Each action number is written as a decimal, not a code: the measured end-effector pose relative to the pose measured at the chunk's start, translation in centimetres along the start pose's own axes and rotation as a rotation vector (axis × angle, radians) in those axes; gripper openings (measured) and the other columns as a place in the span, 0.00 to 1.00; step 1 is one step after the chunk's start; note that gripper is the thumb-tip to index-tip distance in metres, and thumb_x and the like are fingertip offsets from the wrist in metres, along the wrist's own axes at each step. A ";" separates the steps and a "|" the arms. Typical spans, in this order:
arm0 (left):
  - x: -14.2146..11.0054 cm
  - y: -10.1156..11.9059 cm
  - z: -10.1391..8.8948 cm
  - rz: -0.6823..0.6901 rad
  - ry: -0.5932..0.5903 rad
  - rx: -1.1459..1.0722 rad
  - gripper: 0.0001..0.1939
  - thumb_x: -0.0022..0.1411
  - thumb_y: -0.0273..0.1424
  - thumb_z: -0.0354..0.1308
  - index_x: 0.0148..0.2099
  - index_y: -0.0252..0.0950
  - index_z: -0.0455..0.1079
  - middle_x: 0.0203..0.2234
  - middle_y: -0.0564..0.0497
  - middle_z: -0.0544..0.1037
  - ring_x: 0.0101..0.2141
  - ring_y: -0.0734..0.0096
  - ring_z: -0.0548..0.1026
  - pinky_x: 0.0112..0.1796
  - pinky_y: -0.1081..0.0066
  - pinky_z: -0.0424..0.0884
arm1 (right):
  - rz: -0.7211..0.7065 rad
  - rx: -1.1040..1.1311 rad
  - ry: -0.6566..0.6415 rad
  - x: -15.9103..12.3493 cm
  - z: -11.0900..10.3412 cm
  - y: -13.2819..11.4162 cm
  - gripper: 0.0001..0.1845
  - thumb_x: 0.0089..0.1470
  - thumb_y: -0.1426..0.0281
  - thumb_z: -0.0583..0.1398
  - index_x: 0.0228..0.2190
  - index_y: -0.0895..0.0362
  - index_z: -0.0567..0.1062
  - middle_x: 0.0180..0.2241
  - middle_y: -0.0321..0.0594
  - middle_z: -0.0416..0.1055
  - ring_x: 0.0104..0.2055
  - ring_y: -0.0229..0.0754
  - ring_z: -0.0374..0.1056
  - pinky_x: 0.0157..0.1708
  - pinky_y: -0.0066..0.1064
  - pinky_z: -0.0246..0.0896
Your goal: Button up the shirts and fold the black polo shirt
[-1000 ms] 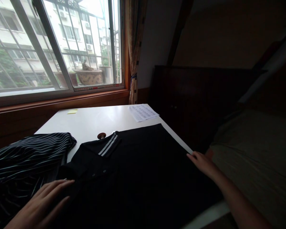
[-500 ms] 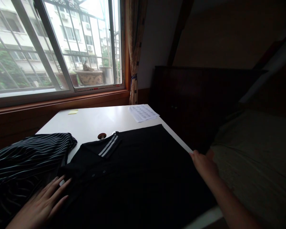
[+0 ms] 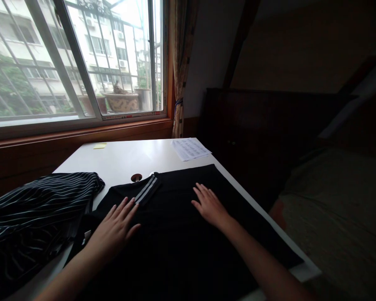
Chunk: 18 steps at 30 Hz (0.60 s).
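Note:
A black shirt [image 3: 175, 234] lies spread out on the white table [image 3: 125, 156], with a sleeve cuff [image 3: 147, 188] striped in grey folded across it. My left hand [image 3: 117, 223] rests palm down on the shirt beside the striped cuff, fingers stretched out. On the right part of the shirt lies my right hand [image 3: 209, 205], flat, its fingers extended. A small white label [image 3: 87, 236] shows near my left wrist. Neither hand grips the cloth. The dark fabric hides most folds close to me.
Left of the shirt is a heap of black cloth with white stripes [image 3: 47, 200]. Printed sheets [image 3: 191, 149] and a yellow note [image 3: 100, 145] lie at the table's far side, near a round cable hole [image 3: 136, 177]. A dark cabinet [image 3: 253, 125] stands to the right.
My right hand has let go of the shirt's right edge and moved left onto the cloth. My left hand has moved right and forward, up to the striped cuff.

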<state>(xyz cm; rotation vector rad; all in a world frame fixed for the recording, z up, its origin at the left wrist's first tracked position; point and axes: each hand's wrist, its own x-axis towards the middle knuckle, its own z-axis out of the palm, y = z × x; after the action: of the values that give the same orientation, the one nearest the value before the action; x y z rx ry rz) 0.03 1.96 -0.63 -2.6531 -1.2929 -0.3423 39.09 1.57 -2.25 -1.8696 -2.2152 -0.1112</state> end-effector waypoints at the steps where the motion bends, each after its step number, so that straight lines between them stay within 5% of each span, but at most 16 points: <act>1: 1.1 0.8 1.0 -0.003 -0.019 0.003 0.31 0.70 0.48 0.45 0.69 0.40 0.56 0.68 0.45 0.55 0.67 0.49 0.50 0.62 0.45 0.53 | -0.062 0.039 -0.033 0.9 0.5 -1.9 0.32 0.65 0.54 0.48 0.64 0.57 0.58 0.69 0.47 0.47 0.70 0.52 0.45 0.66 0.48 0.41; 4: 3.1 1.4 3.6 -0.089 -0.065 -0.001 0.31 0.71 0.48 0.43 0.70 0.41 0.52 0.69 0.45 0.49 0.68 0.48 0.45 0.63 0.41 0.46 | -0.202 0.123 -0.120 3.0 1.7 -5.8 0.37 0.65 0.49 0.45 0.66 0.57 0.53 0.70 0.46 0.41 0.71 0.50 0.38 0.67 0.49 0.36; 7: 3.5 0.6 4.8 -0.130 -0.130 -0.051 0.33 0.71 0.50 0.41 0.72 0.43 0.47 0.70 0.45 0.48 0.68 0.49 0.44 0.62 0.42 0.46 | -0.220 0.149 -0.176 4.4 2.7 -5.9 0.38 0.64 0.47 0.44 0.67 0.56 0.53 0.70 0.45 0.41 0.72 0.49 0.37 0.68 0.48 0.33; 13: 2.8 0.0 4.5 -0.169 -0.182 -0.093 0.34 0.70 0.53 0.38 0.72 0.46 0.42 0.70 0.49 0.44 0.69 0.50 0.42 0.63 0.42 0.43 | 0.068 0.045 -0.186 6.0 3.3 3.0 0.39 0.64 0.45 0.40 0.67 0.53 0.51 0.71 0.40 0.39 0.72 0.44 0.35 0.68 0.43 0.30; 18: 2.9 0.3 4.4 -0.202 -0.223 -0.098 0.34 0.70 0.53 0.38 0.72 0.47 0.41 0.70 0.50 0.42 0.69 0.48 0.39 0.62 0.38 0.39 | 0.313 -0.005 -0.207 6.1 1.9 11.5 0.39 0.65 0.50 0.39 0.67 0.61 0.49 0.70 0.48 0.38 0.72 0.49 0.35 0.67 0.49 0.33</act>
<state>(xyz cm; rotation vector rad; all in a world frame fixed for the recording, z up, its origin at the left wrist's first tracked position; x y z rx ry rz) 2.59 5.07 -4.08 -2.7091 -1.6584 -0.1400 49.16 9.93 -3.81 -2.2946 -2.0088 0.1391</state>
